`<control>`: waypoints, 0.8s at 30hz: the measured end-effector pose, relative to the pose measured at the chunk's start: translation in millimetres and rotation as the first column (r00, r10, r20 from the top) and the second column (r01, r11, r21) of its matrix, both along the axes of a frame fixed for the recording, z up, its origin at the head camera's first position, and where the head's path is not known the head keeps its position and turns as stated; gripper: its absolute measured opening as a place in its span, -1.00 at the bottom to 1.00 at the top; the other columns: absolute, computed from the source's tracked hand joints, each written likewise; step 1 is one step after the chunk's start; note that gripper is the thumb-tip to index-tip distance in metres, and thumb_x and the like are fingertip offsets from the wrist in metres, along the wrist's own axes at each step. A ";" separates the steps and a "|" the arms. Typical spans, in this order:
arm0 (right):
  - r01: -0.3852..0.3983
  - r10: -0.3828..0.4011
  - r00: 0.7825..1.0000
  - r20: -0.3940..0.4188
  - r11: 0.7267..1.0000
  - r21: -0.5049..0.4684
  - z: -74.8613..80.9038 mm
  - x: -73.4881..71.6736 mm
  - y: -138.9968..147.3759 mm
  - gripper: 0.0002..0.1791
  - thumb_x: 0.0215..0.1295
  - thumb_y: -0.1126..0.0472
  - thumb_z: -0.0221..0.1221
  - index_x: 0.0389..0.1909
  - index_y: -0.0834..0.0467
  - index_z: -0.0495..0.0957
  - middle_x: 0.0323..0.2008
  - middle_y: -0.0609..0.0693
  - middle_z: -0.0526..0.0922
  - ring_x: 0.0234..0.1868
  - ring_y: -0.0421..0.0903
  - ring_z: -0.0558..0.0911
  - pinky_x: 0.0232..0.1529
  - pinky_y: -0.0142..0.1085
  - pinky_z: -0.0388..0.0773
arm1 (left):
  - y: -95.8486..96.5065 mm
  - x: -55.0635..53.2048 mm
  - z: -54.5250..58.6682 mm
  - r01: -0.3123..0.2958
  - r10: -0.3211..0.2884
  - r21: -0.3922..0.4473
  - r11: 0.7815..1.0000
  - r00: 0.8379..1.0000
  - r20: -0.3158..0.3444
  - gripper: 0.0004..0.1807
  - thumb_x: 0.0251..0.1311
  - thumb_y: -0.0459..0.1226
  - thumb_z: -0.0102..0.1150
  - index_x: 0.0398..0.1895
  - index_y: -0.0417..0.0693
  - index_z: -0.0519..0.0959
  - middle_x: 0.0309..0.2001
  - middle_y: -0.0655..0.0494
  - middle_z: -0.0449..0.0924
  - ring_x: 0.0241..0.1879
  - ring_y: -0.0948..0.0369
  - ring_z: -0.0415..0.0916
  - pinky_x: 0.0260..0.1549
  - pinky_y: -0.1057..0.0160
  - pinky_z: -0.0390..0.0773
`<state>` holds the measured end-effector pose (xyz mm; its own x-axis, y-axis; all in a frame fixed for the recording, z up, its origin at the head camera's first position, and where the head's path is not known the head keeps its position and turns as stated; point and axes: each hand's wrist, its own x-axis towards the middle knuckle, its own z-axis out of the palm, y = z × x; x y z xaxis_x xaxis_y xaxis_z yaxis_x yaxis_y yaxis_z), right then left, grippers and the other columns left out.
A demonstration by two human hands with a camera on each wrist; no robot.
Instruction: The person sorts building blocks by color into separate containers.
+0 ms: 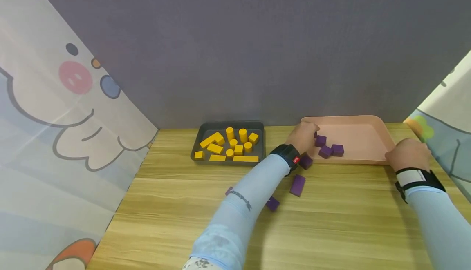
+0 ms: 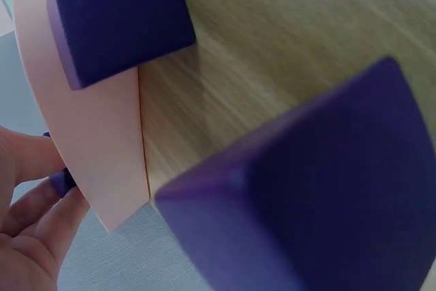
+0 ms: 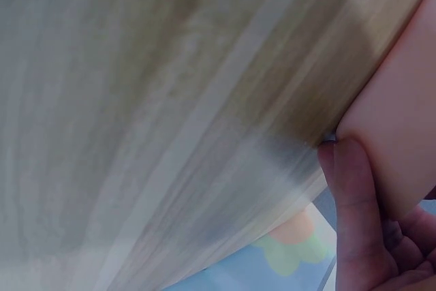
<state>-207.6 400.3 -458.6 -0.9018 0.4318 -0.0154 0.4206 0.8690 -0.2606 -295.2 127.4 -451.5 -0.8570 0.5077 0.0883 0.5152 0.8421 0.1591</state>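
My left hand (image 1: 303, 137) is at the left end of the pink tray (image 1: 355, 161), pinching a small purple block (image 2: 63, 182) between thumb and fingers; most of that block is hidden. Beside it in the tray lie purple cubes (image 1: 337, 150). With thumb and curled fingers, my right hand (image 1: 409, 155) grips the tray's right rim near the front corner. A purple block (image 1: 305, 162) sits on the table just outside the tray, below the left wrist. Nearer me lie a flat purple block (image 1: 297, 185) and another purple block (image 1: 272, 204).
A dark grey tray (image 1: 198, 162) with several yellow blocks (image 1: 215, 148) stands to the left. Another purple piece (image 1: 229, 190) is partly covered by the left forearm. A grey wall (image 1: 235, 57) rises behind the wooden table (image 1: 162, 204); patterned cloth (image 1: 37, 139) hangs at the side.
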 end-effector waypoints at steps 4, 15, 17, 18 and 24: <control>-0.005 0.005 1.000 -0.006 1.000 -0.007 -2.0 -0.6 -2.0 -0.63 0.15 0.25 0.13 -0.70 0.47 0.53 -0.60 0.40 0.59 -0.31 0.46 0.54 -0.36 0.15 0.48 | -3.5 -0.5 -3.1 0.001 -0.001 -0.005 1.000 1.000 0.006 -0.67 0.22 -0.28 0.44 0.05 0.18 0.75 -0.08 0.39 0.74 -0.16 0.46 0.61 -0.13 0.58 0.56; -0.013 0.013 1.000 0.013 1.000 -0.015 2.9 -0.7 3.7 -0.62 0.17 0.22 0.12 -0.60 0.52 0.54 -0.54 0.46 0.56 -0.29 0.47 0.53 -0.38 0.13 0.47 | -35.5 6.5 24.2 0.092 -0.090 0.065 0.994 0.996 -0.030 -0.58 0.39 -0.33 0.24 0.29 0.05 0.64 0.24 0.21 0.70 0.23 0.30 0.64 0.20 0.50 0.56; -0.009 0.010 1.000 0.015 1.000 -0.007 4.4 0.4 5.5 -0.62 0.16 0.23 0.11 -0.60 0.53 0.53 -0.54 0.46 0.56 -0.28 0.47 0.52 -0.37 0.13 0.47 | -50.2 9.3 34.6 0.127 -0.121 0.098 0.987 0.990 -0.068 -0.59 0.43 -0.33 0.19 0.31 0.00 0.62 0.25 0.16 0.70 0.19 0.27 0.67 0.18 0.48 0.58; -0.003 0.003 1.000 0.018 1.000 -0.002 5.2 0.8 6.2 -0.62 0.16 0.23 0.11 -0.58 0.55 0.52 -0.52 0.48 0.55 -0.26 0.48 0.52 -0.34 0.15 0.46 | -58.5 11.1 39.6 0.138 -0.129 0.118 0.983 0.988 -0.080 -0.59 0.44 -0.32 0.18 0.32 -0.02 0.62 0.26 0.13 0.69 0.17 0.25 0.67 0.17 0.47 0.59; 0.025 -0.026 0.999 0.033 0.999 0.025 5.5 1.3 8.5 -0.63 0.16 0.25 0.08 -0.58 0.56 0.50 -0.51 0.47 0.57 -0.21 0.48 0.51 -0.23 0.18 0.45 | -115.0 29.8 56.2 0.175 -0.150 0.208 0.962 0.980 -0.129 -0.53 0.53 -0.22 0.13 0.44 -0.03 0.49 0.38 0.04 0.59 0.30 0.17 0.61 0.24 0.34 0.60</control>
<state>-206.3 408.8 -453.1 -0.8896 0.4555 -0.0341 0.4509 0.8639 -0.2243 -265.4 12.4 -395.2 -0.7432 0.5972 0.3019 0.6670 0.6970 0.2633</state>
